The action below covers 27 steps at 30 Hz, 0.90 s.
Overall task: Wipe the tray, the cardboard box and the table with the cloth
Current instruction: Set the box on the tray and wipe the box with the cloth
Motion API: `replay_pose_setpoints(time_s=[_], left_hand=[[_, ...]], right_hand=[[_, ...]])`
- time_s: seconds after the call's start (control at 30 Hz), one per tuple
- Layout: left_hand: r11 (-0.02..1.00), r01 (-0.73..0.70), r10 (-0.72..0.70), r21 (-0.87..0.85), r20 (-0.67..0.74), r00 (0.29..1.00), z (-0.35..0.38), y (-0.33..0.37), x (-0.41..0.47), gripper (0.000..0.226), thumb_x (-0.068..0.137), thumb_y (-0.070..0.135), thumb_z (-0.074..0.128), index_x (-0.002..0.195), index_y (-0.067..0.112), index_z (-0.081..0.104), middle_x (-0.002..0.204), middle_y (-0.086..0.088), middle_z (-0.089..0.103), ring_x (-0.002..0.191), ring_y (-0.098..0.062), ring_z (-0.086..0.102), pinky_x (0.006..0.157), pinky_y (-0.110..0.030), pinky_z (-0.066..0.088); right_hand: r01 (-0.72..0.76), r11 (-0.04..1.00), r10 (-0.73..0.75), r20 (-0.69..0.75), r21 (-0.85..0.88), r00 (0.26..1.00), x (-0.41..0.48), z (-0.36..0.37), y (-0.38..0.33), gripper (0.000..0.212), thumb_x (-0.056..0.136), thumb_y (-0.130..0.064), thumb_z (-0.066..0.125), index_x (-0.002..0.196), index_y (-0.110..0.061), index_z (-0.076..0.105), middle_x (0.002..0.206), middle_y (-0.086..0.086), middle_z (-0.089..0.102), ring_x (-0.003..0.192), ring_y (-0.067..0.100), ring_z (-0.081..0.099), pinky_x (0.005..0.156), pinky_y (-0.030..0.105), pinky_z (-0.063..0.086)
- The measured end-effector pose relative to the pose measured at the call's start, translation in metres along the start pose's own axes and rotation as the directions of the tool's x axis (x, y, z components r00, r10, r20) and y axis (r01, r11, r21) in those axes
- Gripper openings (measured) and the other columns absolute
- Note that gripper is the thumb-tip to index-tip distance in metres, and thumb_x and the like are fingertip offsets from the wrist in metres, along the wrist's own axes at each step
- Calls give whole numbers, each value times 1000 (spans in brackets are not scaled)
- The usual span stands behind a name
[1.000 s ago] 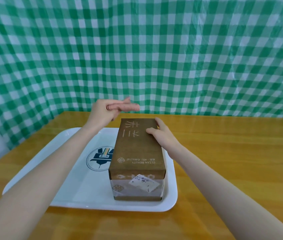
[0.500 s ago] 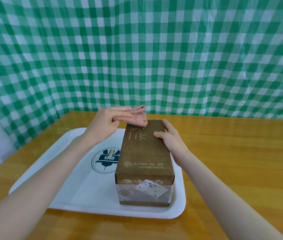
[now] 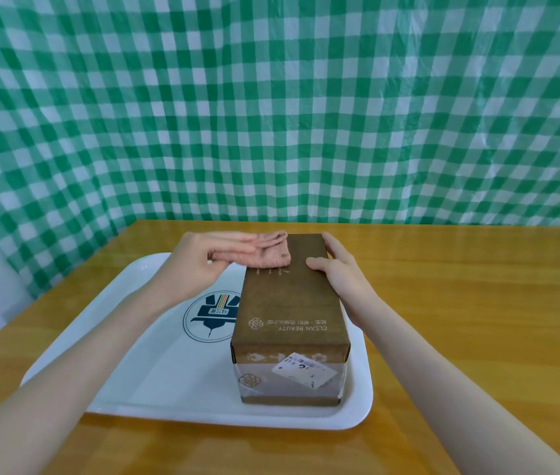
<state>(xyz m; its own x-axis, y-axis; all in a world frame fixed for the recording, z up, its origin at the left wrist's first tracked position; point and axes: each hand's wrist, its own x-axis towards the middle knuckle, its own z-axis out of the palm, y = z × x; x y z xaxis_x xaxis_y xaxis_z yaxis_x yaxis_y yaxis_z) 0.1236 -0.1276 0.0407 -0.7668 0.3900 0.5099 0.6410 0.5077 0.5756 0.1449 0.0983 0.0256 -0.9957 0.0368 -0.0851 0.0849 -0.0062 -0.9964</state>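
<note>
The left hand (image 3: 203, 264) pinches a crumpled pink cloth (image 3: 273, 253) between flat fingers and thumb; the cloth lies just beyond that hand on the far end of a long brown cardboard box (image 3: 288, 303); the right hand (image 3: 340, 274) clasps the box's far right edge, thumb on top; under both hands, a white plastic tray (image 3: 134, 354) on a yellow wooden table (image 3: 460, 303)

The left hand (image 3: 199, 265) now presses the cloth (image 3: 271, 250) onto the box (image 3: 288, 303) top at 11 o'clock; a second ago it hovered above.
</note>
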Motion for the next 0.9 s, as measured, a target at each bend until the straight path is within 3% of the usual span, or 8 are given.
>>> replay_pose_setpoints(time_s=[0.2, 0.33, 0.47, 0.6, 0.8, 0.9], left_hand=[[987, 102, -102, -126, 2, 995, 1, -9, -12, 73, 76, -24, 52, 83, 45, 73, 101, 37, 63, 107, 8, 58, 83, -10, 48], [976, 67, -70, -205, -5, 998, -8, -2, -7, 69, 72, -29, 49, 87, 33, 75, 104, 24, 68, 108, 1, 60, 79, -14, 51], [986, 45, -35, -158, 63, 997, -7, -4, -27, 71, 72, -29, 52, 89, 37, 74, 105, 29, 66, 110, 3, 59, 91, -9, 44], [986, 66, -56, -154, 66, 996, -6, -8, -30, 74, 72, -29, 53, 85, 41, 74, 104, 29, 67, 111, 3, 58, 93, -9, 43], [972, 27, -16, -234, 51, 999, -10, 5, -35, 72, 71, -31, 52, 91, 35, 74, 108, 22, 68, 111, -2, 60, 87, -13, 48], [980, -24, 42, -197, 88, 995, -7, 6, -46, 71, 72, -29, 56, 94, 36, 73, 109, 22, 68, 112, -2, 59, 92, -14, 46]], right_hand=[[-14, 1000, 14, 3, 7, 1000, -2, 1, -1, 63, 93, -10, 52, 147, -28, 26, 137, 0, 41, 88, 11, 61, 83, 37, 56], [-14, 1000, 14, 6, 9, 1000, -2, 0, -1, 64, 93, -10, 53, 148, -28, 25, 144, 0, 37, 92, 13, 61, 80, 35, 56], [-11, 1000, 11, 12, 22, 1000, -2, 0, -1, 63, 93, -10, 52, 148, -28, 26, 120, -6, 40, 86, 8, 60, 79, 33, 56], [-24, 999, 24, 7, 32, 1000, -2, 1, 0, 63, 94, -9, 52, 147, -28, 26, 114, -7, 40, 81, 7, 59, 76, 31, 56], [-19, 999, 19, 0, 35, 1000, -4, 1, -3, 63, 94, -10, 52, 148, -28, 26, 138, -1, 40, 83, 6, 58, 78, 32, 56], [-15, 999, 15, -2, 38, 1000, -4, 1, -3, 62, 93, -10, 52, 147, -29, 27, 142, -1, 39, 85, 6, 58, 79, 33, 56]])
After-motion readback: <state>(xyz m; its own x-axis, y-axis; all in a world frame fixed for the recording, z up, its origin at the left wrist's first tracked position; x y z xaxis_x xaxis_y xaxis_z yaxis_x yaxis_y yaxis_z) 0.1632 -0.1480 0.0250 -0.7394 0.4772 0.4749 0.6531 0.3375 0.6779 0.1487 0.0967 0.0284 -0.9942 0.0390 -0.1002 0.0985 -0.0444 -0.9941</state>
